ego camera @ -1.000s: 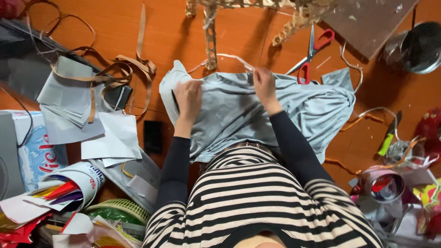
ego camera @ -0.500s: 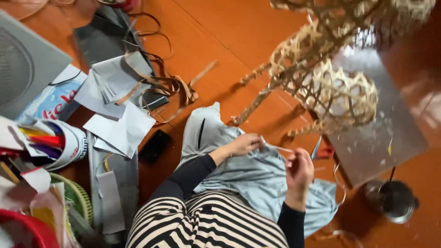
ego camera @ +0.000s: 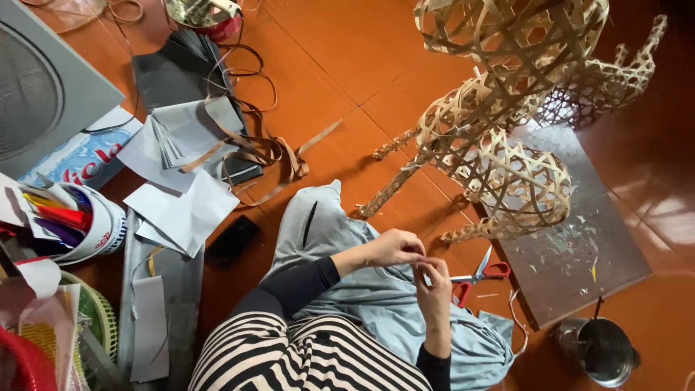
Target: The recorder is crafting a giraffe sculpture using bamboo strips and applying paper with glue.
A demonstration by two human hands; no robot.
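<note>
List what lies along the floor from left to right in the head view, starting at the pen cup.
Pen cup → black phone → left hand → right hand → red-handled scissors → metal pot.

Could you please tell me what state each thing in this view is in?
left hand: fingertips pinched, meeting the right hand
right hand: fingertips pinched, raised
red-handled scissors: lying on the floor
woven bamboo frame: standing on thin legs
metal can: upright, open
marker tub: tipped on its side

one pair of scissors (ego camera: 478, 275), two hands (ego camera: 394, 247)
</note>
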